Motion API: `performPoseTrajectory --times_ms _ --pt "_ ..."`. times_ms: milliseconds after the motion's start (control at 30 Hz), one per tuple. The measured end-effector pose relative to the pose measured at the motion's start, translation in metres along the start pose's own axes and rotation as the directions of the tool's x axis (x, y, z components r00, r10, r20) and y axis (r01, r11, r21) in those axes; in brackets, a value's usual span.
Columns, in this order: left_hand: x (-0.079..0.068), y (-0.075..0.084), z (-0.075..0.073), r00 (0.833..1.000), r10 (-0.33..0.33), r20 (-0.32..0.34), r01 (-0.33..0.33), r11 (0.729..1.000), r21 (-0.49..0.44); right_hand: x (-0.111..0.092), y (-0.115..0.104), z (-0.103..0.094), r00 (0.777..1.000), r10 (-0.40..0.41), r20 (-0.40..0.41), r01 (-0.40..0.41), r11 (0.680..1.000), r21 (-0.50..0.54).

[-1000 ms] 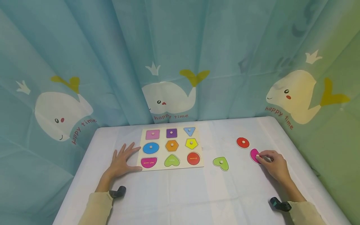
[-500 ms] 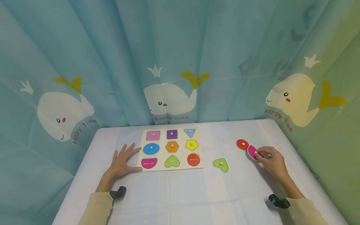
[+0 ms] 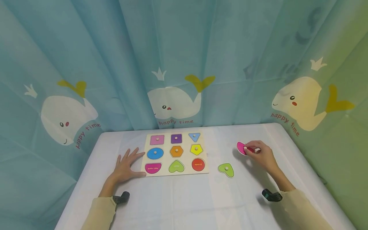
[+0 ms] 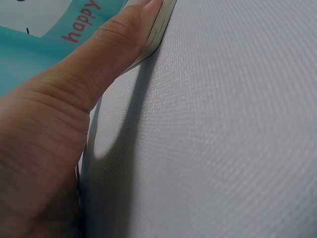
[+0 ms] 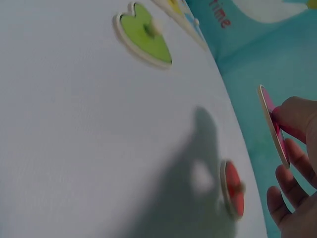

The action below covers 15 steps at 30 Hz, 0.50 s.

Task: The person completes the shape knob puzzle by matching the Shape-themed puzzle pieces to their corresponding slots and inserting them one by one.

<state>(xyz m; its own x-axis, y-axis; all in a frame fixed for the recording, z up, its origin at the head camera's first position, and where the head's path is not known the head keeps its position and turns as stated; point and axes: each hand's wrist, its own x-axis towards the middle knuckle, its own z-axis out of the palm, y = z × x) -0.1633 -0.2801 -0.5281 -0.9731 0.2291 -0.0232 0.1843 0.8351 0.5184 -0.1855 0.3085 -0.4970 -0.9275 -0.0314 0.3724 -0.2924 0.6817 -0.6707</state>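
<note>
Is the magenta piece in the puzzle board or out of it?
Out. The right hand pinches the magenta piece above the table, right of the puzzle board, whose half-round slot shows its printed label.

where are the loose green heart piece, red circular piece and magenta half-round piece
Loose green heart piece (image 3: 228,172), head view: green face, near its middle.
Red circular piece (image 5: 232,185), right wrist view: red face, near its middle.
Magenta half-round piece (image 3: 240,148), head view: left end of its face.
</note>
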Motion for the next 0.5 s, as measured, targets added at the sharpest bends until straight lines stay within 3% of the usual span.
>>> performPoseTrajectory --times_ms 200,500 --pt "0.000 0.001 -0.001 1.000 -0.002 0.000 0.002 1.000 -0.005 0.017 -0.019 0.017 0.997 0.022 0.070 -0.024 0.999 0.031" --pt "-0.001 0.000 0.000 1.000 0.000 -0.005 0.000 1.000 0.000 0.045 -0.054 0.047 0.987 -0.069 0.144 0.057 0.995 0.081"
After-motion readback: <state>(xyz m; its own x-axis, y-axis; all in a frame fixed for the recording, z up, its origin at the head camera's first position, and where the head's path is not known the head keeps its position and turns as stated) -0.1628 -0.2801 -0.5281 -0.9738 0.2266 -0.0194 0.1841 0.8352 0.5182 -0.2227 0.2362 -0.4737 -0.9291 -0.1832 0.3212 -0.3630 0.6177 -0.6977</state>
